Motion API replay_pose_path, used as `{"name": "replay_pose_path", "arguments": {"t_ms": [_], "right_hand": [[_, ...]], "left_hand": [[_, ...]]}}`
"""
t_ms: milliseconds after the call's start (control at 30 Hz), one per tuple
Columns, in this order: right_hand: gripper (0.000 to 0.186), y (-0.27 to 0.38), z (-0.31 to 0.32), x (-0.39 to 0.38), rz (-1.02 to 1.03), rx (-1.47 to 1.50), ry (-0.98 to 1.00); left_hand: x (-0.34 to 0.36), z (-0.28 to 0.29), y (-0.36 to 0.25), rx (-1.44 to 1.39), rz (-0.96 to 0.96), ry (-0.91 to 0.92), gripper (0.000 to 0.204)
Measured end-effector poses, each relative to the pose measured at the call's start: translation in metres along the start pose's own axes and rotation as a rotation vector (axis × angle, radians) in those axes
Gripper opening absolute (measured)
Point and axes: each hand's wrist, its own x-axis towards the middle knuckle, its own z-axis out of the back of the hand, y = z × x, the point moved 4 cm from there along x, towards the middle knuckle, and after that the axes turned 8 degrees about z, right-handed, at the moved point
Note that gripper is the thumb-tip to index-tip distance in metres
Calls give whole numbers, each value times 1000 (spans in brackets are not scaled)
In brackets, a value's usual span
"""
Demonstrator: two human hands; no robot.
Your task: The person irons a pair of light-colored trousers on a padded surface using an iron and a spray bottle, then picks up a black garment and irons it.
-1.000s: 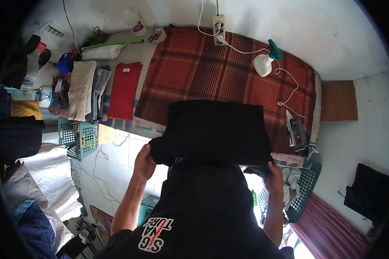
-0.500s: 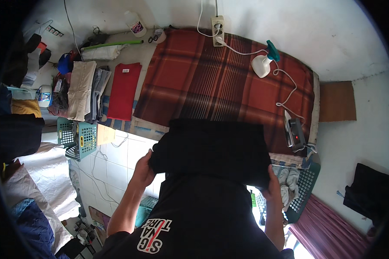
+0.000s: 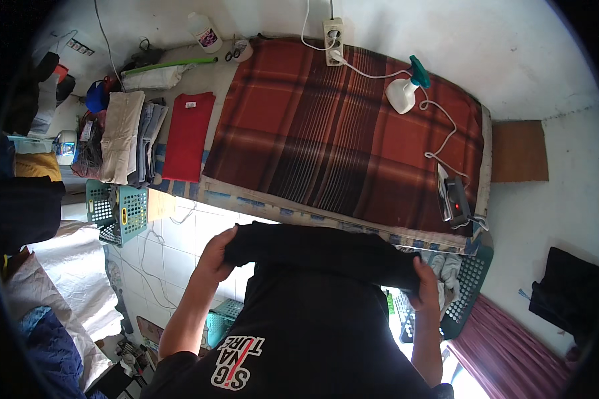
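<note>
A black cloth garment [image 3: 319,246] stretches between my two hands in front of my body, just off the near edge of the padded table. Its kind is hard to make out against my black shirt. My left hand [image 3: 217,253] grips its left end, fingers partly hidden behind the fabric. At the other end my right hand [image 3: 424,286] is closed on the cloth. Beyond it lies a red-brown plaid blanket [image 3: 279,126] covering the table. An iron [image 3: 454,203] with a red light rests on the blanket's right side, its cord running to a power strip [image 3: 334,43].
A white spray bottle [image 3: 401,96] with a green head stands on the blanket. Left of it lie a folded red garment [image 3: 188,136], folded beige trousers [image 3: 122,136] and grey clothes [image 3: 150,139]. Green baskets [image 3: 469,286] stand below the table; the right one holds light cloth.
The black garment has come down off the blanket's near edge toward my body and now shows as a narrower band. Both hands still hold its ends.
</note>
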Motion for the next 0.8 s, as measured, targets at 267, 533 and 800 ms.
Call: {"name": "replay_pose_path", "arguments": {"t_ms": [267,533,800], "right_hand": [[46,-32,26,-14,-140,333,-156],[51,-1,12,-18,-34,198,-154],[50,-31,4,-33,-194,423,-82]], "left_hand": [[-11,-1,21,-15,-56,-122,49],[-22,1,11,229,-81,-252,45],[-10,-5,21,-182,142,-85,46]]}}
